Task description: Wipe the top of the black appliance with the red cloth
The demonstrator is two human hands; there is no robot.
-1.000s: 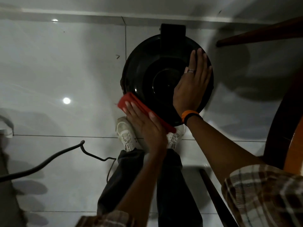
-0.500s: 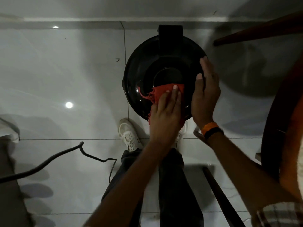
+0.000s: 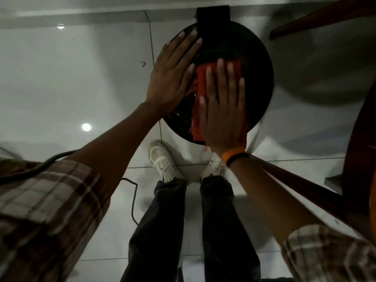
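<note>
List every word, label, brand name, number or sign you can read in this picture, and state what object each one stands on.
None can be read.
Black appliance: glossy top and rear block show no lettering.
Red cloth: plain.
Orange wristband: no visible text.
White shoes: small dark marks, too blurred to read.

Just one camera here, worn on the head, wide-angle, pointing pretty much straight down past the forearms. It sits close over the black appliance (image 3: 258,78) and both hands, with the white shoes (image 3: 162,161) and tiled floor (image 3: 71,78) below; edges bend a bit from the lens
</note>
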